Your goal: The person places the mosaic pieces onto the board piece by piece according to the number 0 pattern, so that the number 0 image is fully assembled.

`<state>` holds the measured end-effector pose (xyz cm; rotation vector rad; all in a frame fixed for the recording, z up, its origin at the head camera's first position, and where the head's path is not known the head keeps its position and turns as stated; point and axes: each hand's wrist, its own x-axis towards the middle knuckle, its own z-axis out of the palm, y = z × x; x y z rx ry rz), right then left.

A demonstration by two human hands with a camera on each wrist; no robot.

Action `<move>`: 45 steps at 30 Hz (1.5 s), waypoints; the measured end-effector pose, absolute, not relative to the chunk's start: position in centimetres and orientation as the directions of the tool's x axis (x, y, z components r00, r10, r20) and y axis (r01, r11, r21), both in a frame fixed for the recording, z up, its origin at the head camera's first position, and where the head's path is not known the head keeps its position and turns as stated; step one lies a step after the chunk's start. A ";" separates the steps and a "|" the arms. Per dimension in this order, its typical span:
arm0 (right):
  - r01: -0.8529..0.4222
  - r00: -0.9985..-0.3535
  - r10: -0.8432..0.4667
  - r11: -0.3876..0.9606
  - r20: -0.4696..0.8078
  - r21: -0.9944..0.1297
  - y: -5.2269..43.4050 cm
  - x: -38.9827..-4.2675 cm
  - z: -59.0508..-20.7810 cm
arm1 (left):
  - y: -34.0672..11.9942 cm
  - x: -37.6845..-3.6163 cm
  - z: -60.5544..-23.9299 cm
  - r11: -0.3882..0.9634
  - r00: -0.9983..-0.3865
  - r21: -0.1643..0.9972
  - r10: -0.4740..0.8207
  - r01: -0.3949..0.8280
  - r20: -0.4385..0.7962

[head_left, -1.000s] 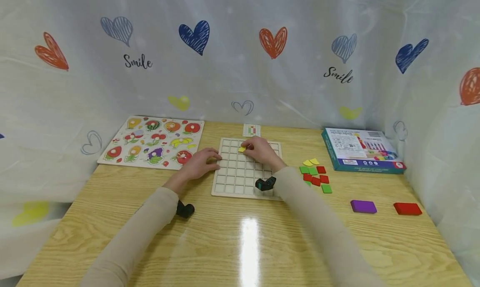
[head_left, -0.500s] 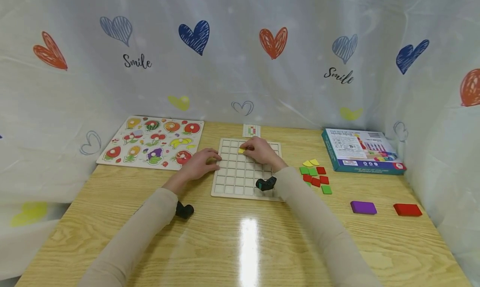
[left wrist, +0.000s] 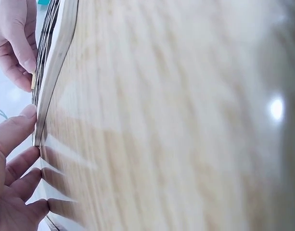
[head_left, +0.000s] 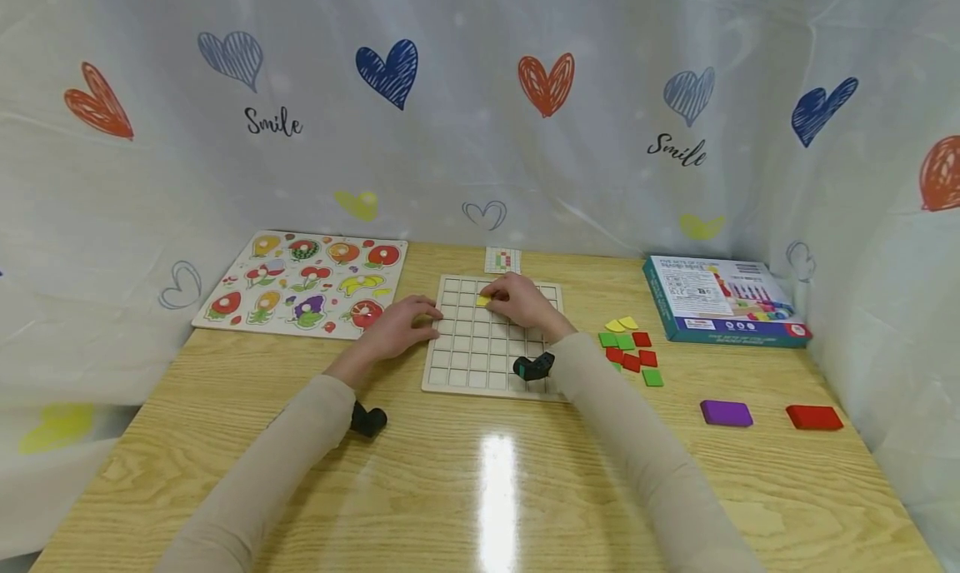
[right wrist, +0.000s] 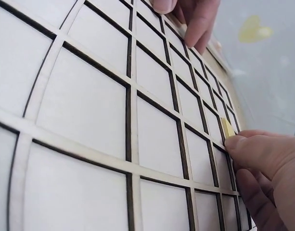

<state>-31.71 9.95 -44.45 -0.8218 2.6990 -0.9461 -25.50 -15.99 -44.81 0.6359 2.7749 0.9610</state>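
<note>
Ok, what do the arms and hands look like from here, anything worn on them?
Both arms are in long, plain beige sleeves reaching to the wrists. The left hand and right hand are bare: no gloves, rings or markings visible. A small black camera unit sits under the left wrist; a black one with a teal edge sits at the right wrist. No cables show.

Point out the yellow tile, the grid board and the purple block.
yellow tile (head_left: 483, 301), head view, its visible left part beside the fingertips.
grid board (head_left: 480, 358), head view, a bare cell near the front edge.
purple block (head_left: 726, 412), head view, middle of its top face.
</note>
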 end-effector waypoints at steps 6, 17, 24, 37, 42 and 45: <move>-0.450 -0.835 -0.549 0.646 0.035 -0.617 10.1 -31.7 -44.7 | -15.9 -25.5 -44.8 0.709 -0.900 0.613 0.436 0.350 0.009; -0.412 -0.850 -0.526 0.622 0.034 -0.666 10.2 -31.5 -44.7 | -16.0 -25.5 -44.6 0.705 -0.895 0.607 0.445 0.367 0.025; -0.292 -0.904 -0.427 0.573 0.025 -0.766 11.3 -30.3 -44.7 | -16.0 -25.4 -44.7 0.701 -0.898 0.617 0.440 0.358 0.021; -0.099 -0.977 -0.212 0.515 -0.014 -0.851 17.1 -21.5 -42.4 | -15.9 -25.1 -44.6 0.706 -0.899 0.611 0.438 0.358 0.021; -0.061 -0.991 -0.136 0.531 -0.014 -0.845 19.8 -18.9 -42.8 | -16.0 -25.2 -44.7 0.708 -0.902 0.612 0.432 0.353 0.019; -0.050 -0.994 -0.106 0.528 -0.007 -0.848 21.4 -17.6 -43.3 | -16.1 -25.3 -44.9 0.702 -0.899 0.617 0.437 0.356 0.022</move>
